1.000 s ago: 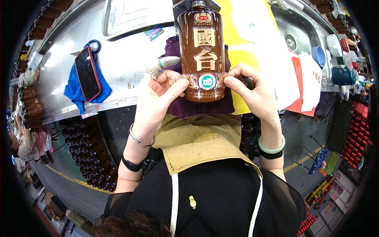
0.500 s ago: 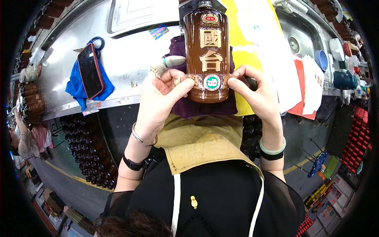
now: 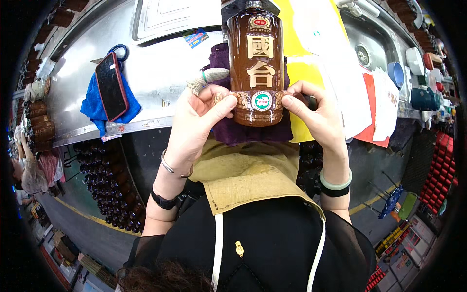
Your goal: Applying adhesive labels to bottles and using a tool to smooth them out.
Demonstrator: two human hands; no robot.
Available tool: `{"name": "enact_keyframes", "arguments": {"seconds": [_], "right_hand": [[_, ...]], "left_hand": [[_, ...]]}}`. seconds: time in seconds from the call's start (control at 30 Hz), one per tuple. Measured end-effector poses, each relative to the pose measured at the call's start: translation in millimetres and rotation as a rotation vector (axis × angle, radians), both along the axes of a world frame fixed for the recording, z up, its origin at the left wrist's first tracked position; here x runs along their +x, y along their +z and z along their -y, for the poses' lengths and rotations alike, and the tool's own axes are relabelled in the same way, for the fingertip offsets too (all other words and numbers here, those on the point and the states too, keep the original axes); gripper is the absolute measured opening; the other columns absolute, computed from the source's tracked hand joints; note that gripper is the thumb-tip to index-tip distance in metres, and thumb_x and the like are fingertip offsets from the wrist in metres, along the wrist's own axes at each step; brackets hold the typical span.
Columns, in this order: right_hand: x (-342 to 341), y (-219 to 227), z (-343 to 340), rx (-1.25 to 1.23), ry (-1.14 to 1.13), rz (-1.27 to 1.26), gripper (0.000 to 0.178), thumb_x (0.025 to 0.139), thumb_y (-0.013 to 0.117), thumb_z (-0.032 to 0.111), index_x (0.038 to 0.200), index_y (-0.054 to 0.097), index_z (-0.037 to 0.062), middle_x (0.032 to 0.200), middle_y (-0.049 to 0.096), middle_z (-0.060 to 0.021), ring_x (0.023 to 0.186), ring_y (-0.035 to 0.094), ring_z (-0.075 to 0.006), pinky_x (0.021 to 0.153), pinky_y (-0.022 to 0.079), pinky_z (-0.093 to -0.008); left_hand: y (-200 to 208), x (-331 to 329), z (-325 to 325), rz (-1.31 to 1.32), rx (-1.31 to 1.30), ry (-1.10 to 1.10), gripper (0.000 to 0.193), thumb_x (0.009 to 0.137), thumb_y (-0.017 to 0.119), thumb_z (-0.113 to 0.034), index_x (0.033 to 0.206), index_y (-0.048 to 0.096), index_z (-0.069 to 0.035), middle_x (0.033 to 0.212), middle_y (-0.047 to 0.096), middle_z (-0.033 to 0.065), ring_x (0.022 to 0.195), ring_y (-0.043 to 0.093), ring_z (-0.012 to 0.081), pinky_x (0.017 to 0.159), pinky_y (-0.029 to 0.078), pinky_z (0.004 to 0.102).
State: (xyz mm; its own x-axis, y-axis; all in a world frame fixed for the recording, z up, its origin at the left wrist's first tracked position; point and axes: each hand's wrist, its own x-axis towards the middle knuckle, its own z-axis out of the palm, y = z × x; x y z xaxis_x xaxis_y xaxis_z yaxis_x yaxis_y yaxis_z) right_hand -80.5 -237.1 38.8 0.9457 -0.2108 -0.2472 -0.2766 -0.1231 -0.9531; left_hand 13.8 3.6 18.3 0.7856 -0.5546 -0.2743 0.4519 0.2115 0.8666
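A brown bottle (image 3: 256,53) with raised gold characters lies on a dark purple cloth (image 3: 220,56), its neck pointing away from me. Across its lower part runs an ornate gold-patterned label strip (image 3: 245,100) with a round green-and-white emblem. My left hand (image 3: 202,109) pinches the strip's left end between thumb and fingers; a knitted finger cover (image 3: 208,78) with a green band sits on one raised finger. At the opposite end, my right hand (image 3: 314,109) pinches with its thumb against bent fingers. The fingertips behind the strip are partly hidden.
A phone (image 3: 111,87) rests on a blue cloth (image 3: 90,100) on the metal worktop to the left. Yellow sheet (image 3: 296,48), white papers and a red sheet (image 3: 372,107) lie to the right, beside a sink (image 3: 374,41). Dark bottles (image 3: 109,190) stand below the worktop.
The bottle has shifted very slightly to the right. My left thumb has slid a little left on the strip's end; both hands keep their pinch.
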Motion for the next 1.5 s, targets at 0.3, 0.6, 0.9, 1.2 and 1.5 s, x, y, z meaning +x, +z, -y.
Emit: {"name": "enact_keyframes", "arguments": {"seconds": [0.3, 0.6, 0.9, 1.2, 1.5], "right_hand": [[0.0, -0.3, -0.9, 0.016, -0.011, -0.004, 0.017, 0.096, 0.079, 0.019, 0.098, 0.073, 0.0029, 0.083, 0.062, 0.0076, 0.075, 0.049, -0.0014, 0.066, 0.040, -0.0203], [0.1, 1.4, 1.3, -0.010, 0.026, 0.004, 0.020, 0.099, 0.075, 0.019, 0.098, 0.071, -0.0003, 0.083, 0.062, 0.0059, 0.077, 0.051, -0.0030, 0.069, 0.042, -0.0213], [0.5, 1.5, 3.7, -0.018, 0.067, 0.008, 0.019, 0.102, 0.072, 0.017, 0.101, 0.070, -0.0020, 0.087, 0.064, 0.0031, 0.083, 0.054, -0.0058, 0.076, 0.045, -0.0241], [1.3, 3.2, 2.0, -0.030, 0.069, 0.013, 0.018, 0.102, 0.072, 0.016, 0.101, 0.070, -0.0016, 0.088, 0.065, 0.0027, 0.085, 0.055, -0.0058, 0.078, 0.047, -0.0244], [1.8, 5.1, 0.1, -0.033, 0.059, 0.000, 0.019, 0.101, 0.073, 0.018, 0.099, 0.070, -0.0006, 0.085, 0.061, 0.0052, 0.080, 0.052, -0.0041, 0.072, 0.043, -0.0229]], "left_hand": [[-1.7, 3.5, -3.2, -0.009, 0.005, -0.026, 0.050, 0.096, 0.078, -0.006, 0.137, 0.051, 0.002, 0.106, 0.067, 0.0070, 0.098, 0.065, 0.0132, 0.082, 0.054, 0.0284], [1.5, 3.5, -2.7, 0.018, 0.009, -0.035, 0.052, 0.096, 0.077, -0.006, 0.140, 0.050, 0.000, 0.105, 0.066, 0.0058, 0.097, 0.064, 0.0127, 0.082, 0.054, 0.0280], [-2.2, 0.6, -1.8, 0.025, 0.003, -0.011, 0.037, 0.097, 0.076, -0.005, 0.125, 0.053, 0.000, 0.106, 0.066, 0.0068, 0.096, 0.063, 0.0130, 0.081, 0.054, 0.0289], [5.5, 2.1, -0.6, 0.038, 0.029, -0.018, 0.033, 0.097, 0.077, -0.004, 0.113, 0.048, 0.000, 0.104, 0.065, 0.0082, 0.096, 0.063, 0.0128, 0.082, 0.055, 0.0301], [-1.2, -2.0, 0.1, 0.011, 0.024, 0.017, 0.038, 0.096, 0.077, -0.002, 0.123, 0.049, 0.001, 0.106, 0.064, 0.0072, 0.097, 0.063, 0.0124, 0.081, 0.054, 0.0280]]}}
